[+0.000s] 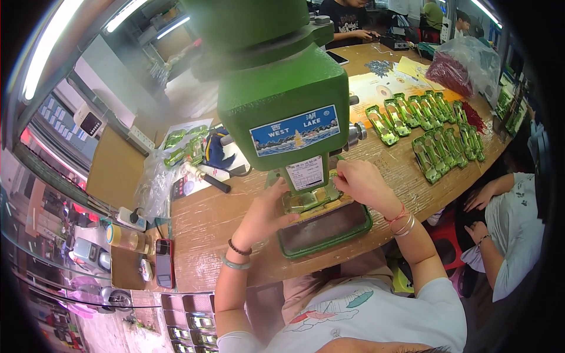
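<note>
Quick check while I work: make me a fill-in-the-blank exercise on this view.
1. The machine whose lower end sits between the left hand and right hand is painted ____.
2. Seen by the person, neat rows of shiny parts lie on the table's ____ side.
3. The leftmost phone has a ____ edge.

Answers: green; right; red.

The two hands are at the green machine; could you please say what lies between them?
In the head view, the lower end of the green machine and, below it, a shiny green piece.

Green machine point(282, 94) partly beyond the top edge, its underside hidden.
</note>
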`<state>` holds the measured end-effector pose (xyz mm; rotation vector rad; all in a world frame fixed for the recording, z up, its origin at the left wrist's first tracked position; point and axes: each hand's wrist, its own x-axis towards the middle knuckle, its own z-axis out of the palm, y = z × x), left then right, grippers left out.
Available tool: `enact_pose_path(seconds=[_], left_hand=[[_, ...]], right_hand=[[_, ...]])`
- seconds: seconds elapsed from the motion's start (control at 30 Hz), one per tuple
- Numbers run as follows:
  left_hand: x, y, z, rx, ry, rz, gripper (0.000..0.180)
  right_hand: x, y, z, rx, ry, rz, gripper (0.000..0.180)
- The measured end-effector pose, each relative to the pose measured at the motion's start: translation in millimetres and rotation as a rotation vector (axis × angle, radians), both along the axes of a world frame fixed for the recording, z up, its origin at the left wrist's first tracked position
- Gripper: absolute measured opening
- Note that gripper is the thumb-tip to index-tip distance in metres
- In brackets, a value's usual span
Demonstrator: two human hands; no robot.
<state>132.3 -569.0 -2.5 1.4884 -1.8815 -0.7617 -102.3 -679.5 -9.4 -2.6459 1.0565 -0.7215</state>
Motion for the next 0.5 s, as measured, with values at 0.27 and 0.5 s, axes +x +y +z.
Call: enact_pose_path(seconds=[0.27,0.5], left_hand=[[0.5,5.8,-7.0,-0.137,0.036,-0.037,0.077],[-5.9,8.1,-24.4,-0.287,-0.141,0.041,0.083]], right_hand=[[-21.3,-45.9,-1.6,0.432,-0.286,0.077,0.021],[18.1,-124.0,-9.4,1.236,-0.75,0.179,0.027]])
